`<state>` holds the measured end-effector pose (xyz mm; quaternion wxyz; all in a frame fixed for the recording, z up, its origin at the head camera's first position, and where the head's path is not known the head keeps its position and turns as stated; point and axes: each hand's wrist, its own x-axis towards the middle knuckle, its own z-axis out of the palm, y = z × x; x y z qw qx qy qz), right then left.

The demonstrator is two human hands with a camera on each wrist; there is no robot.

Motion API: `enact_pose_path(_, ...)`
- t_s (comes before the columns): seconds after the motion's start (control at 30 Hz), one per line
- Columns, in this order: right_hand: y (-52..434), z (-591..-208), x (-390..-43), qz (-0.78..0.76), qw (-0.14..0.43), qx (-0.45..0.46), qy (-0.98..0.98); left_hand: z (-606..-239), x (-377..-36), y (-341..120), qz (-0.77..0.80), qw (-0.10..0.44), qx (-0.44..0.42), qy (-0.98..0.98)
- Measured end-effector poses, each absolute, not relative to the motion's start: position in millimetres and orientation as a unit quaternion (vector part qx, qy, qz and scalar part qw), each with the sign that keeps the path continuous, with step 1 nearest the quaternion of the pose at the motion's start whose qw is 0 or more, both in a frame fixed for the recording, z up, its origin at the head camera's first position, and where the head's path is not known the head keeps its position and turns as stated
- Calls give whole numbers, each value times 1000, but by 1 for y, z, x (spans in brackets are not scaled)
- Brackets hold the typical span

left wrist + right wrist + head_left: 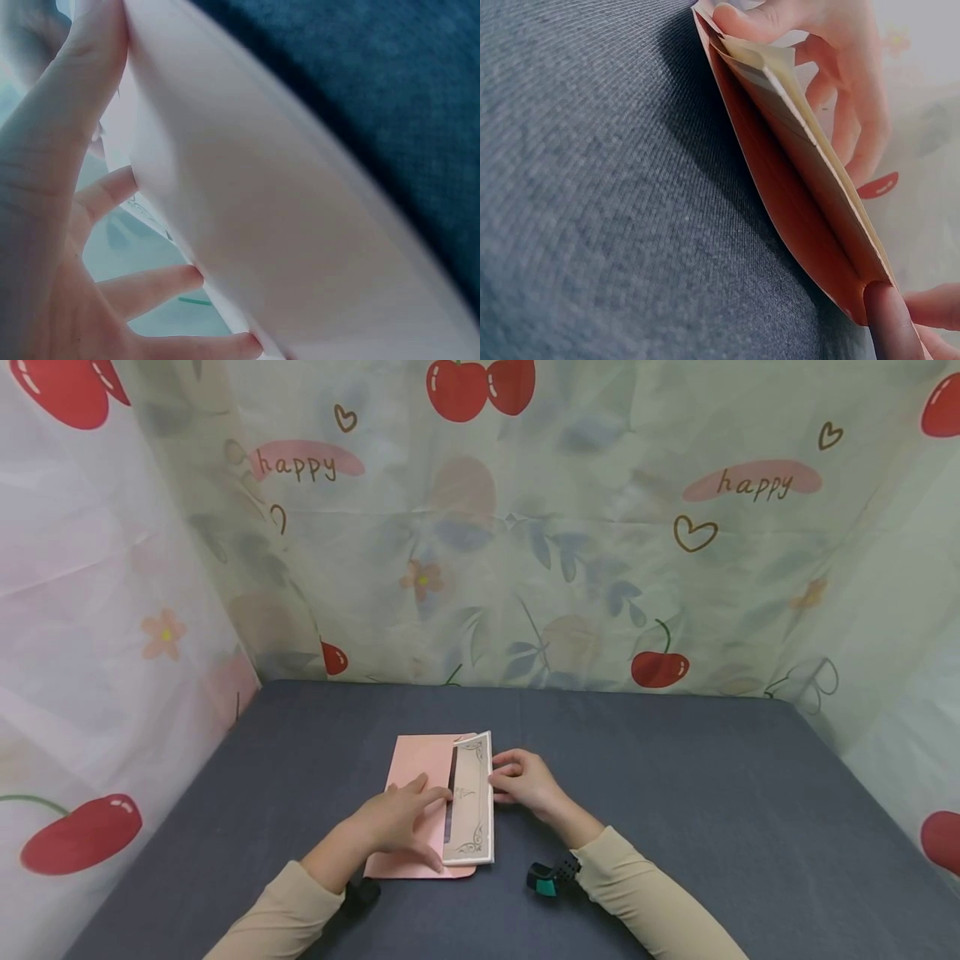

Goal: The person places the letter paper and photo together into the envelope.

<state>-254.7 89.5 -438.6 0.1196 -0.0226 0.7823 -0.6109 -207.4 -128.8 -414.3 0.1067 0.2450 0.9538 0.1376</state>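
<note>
A pink envelope (420,760) lies on the table, and a cream card (471,793) with printed scrollwork corners overlaps its right side. A narrow dark strip shows along the card's left edge. My left hand (397,817) is spread over the envelope, fingertips touching by the card and thumb near the front edge. In the left wrist view its straight fingers (161,289) meet a pale sheet's edge. My right hand (528,785) pinches the card's right edge between thumb and fingers. The right wrist view shows the envelope's orange-pink inside (780,187) under the raised card edge.
Dark grey cloth covers the table (675,793). Printed curtains (570,527) with cherries and hearts stand behind and at both sides. A black wrist device (551,877) with a green patch sits by my right cuff, and a dark one (363,893) by the left.
</note>
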Motion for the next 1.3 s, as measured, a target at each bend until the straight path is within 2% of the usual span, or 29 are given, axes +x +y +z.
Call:
enact_pose_path(0.43, 85, -441, -255, -610, 117, -29, 783, -416, -208, -131, 148, 96, 260, 949)
enact_pose_path(1.3, 79, -441, -252, -599, 119, -38, 791, -415, -208, -129, 146, 111, 244, 952)
